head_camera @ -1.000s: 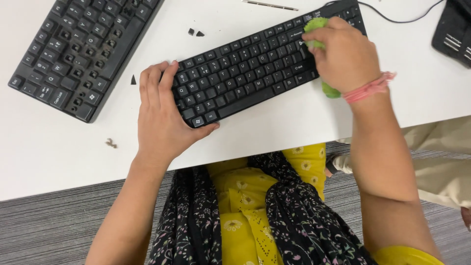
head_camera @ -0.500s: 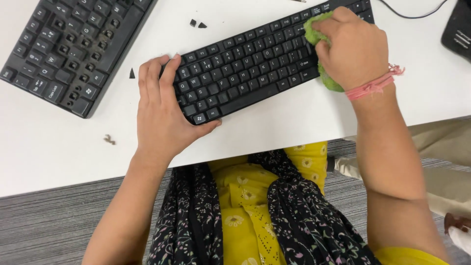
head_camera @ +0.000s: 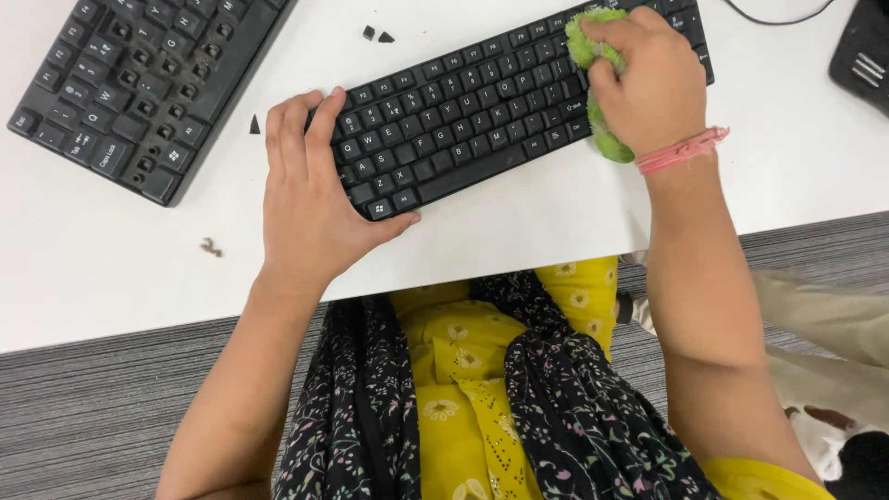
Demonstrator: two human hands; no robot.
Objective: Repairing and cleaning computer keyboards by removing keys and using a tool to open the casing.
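Keyboard (head_camera: 482, 102): long axis 8–2 o'clock; left hand (head_camera: 310, 199) flat on 8 end; right hand (head_camera: 648, 83) grip bunched round cloth (head_camera: 593, 56) at 2 end.

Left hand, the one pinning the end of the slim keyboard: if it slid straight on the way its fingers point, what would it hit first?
The left hand points up the table, and nothing lies close ahead. The first thing would likely be the second black keyboard, near its right edge.
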